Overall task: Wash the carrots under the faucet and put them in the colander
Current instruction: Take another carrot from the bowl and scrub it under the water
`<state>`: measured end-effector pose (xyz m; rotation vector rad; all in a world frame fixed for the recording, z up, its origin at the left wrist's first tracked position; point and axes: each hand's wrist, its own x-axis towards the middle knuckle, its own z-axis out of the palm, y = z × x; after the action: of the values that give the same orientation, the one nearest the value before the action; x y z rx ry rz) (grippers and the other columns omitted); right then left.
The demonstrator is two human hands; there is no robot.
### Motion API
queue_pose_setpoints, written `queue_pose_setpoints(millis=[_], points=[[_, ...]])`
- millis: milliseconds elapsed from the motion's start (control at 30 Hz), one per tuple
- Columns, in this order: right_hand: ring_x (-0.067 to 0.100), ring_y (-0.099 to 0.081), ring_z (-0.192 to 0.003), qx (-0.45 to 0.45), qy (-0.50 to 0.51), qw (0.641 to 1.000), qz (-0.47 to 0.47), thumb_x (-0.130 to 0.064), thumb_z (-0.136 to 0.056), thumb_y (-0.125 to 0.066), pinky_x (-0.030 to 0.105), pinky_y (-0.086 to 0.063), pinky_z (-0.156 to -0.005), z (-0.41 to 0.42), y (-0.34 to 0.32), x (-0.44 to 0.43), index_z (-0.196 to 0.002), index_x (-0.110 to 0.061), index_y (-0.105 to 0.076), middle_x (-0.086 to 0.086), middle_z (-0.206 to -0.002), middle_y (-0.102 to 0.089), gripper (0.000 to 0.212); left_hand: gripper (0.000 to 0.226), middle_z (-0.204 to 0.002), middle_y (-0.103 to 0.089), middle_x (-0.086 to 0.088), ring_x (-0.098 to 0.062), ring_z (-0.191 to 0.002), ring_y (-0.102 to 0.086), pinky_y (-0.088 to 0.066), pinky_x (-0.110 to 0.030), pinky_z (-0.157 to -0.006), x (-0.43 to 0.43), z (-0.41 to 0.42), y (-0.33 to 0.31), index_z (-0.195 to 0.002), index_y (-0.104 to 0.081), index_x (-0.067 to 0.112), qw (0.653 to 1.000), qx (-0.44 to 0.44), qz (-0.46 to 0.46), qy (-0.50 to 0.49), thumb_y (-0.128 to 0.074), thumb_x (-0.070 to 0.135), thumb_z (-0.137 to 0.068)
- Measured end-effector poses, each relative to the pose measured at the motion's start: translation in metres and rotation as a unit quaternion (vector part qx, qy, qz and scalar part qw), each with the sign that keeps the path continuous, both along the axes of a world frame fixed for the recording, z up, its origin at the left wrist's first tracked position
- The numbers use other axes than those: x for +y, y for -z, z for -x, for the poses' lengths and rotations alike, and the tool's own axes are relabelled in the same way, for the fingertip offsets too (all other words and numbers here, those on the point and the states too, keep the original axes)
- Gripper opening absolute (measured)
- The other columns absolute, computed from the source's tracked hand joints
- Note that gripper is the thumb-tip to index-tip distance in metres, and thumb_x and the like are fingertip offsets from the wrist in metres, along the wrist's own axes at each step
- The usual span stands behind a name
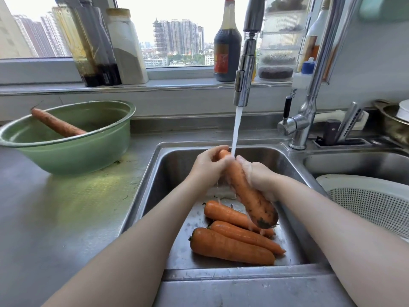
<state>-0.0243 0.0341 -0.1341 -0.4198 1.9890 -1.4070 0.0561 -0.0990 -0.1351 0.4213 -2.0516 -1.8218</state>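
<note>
A large dirty carrot (pixel 247 191) is held over the left sink basin (pixel 177 165) under running water from the faucet (pixel 243 83). My left hand (pixel 210 165) grips its upper end. My right hand (pixel 259 176) wraps around its middle from the right. Three carrots (pixel 232 242) lie on the basin floor below. One more dirty carrot (pixel 57 125) leans inside a green bowl (pixel 73 151) on the counter at left. The white colander (pixel 374 202) sits in the right basin, with nothing visible in the part that shows.
Bottles and jars (pixel 225 47) line the windowsill behind the sink. The faucet lever (pixel 287 116) and a knife holder (pixel 340 134) stand at the back right. A steel counter (pixel 66 207) spreads to the left of the basin.
</note>
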Motion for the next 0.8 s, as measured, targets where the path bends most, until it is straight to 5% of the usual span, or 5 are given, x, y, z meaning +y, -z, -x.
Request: queue_pose_setpoints(millis=[67, 233, 333, 533, 800], points=[[0.026, -0.07, -0.054, 0.004, 0.014, 1.0, -0.011, -0.054, -0.111, -0.033, 0.036, -0.058, -0.054, -0.001, 0.0, 0.0, -0.148, -0.01, -0.052, 0.016, -0.08, -0.071, 0.061, 0.041, -0.118, -0.071, -0.001, -0.019, -0.102, -0.074, -0.065, -0.036, -0.078, 0.001, 0.001, 0.003, -0.132, -0.065, 0.028, 0.999, -0.017, 0.029, 0.019, -0.077, 0.025, -0.093], [0.023, -0.069, -0.058, 0.031, 0.017, 0.999, -0.026, -0.056, -0.111, -0.027, 0.031, -0.059, -0.054, -0.006, -0.004, -0.002, -0.114, -0.001, -0.069, 0.016, -0.076, -0.072, 0.069, 0.017, -0.101, -0.074, -0.002, -0.017, -0.091, -0.072, -0.061, -0.026, -0.068, 0.009, 0.013, 0.0, -0.115, -0.072, 0.02, 0.997, 0.005, 0.024, -0.079, -0.061, 0.022, -0.103], [0.022, -0.067, -0.056, 0.017, 0.003, 1.0, -0.008, -0.052, -0.113, -0.027, 0.033, -0.055, -0.052, -0.01, -0.004, -0.007, -0.131, -0.016, -0.061, 0.013, -0.072, -0.07, 0.053, 0.022, -0.098, -0.076, -0.002, -0.017, -0.092, -0.073, -0.062, -0.031, -0.077, 0.004, 0.014, 0.003, -0.111, -0.075, 0.019, 0.994, 0.022, 0.016, -0.103, -0.056, 0.03, -0.106], [0.029, -0.067, -0.056, 0.006, -0.03, 0.999, -0.022, -0.042, -0.111, -0.043, 0.043, -0.06, -0.063, -0.01, -0.01, 0.004, -0.143, -0.009, -0.051, 0.019, -0.076, -0.068, 0.047, 0.037, -0.118, -0.074, -0.009, -0.024, -0.102, -0.075, -0.064, -0.042, -0.084, -0.007, 0.004, 0.009, -0.132, -0.068, 0.023, 0.999, -0.029, 0.002, 0.046, -0.07, 0.025, -0.095], [0.028, -0.065, -0.051, -0.041, -0.041, 0.998, -0.007, -0.053, -0.111, -0.034, 0.038, -0.059, -0.056, -0.01, -0.01, 0.004, -0.118, -0.01, -0.051, 0.018, -0.074, -0.066, 0.047, 0.017, -0.102, -0.078, -0.011, -0.026, -0.092, -0.076, -0.065, -0.04, -0.076, 0.006, 0.005, -0.003, -0.099, -0.075, 0.029, 0.995, 0.004, -0.075, -0.068, -0.059, 0.029, -0.106]])
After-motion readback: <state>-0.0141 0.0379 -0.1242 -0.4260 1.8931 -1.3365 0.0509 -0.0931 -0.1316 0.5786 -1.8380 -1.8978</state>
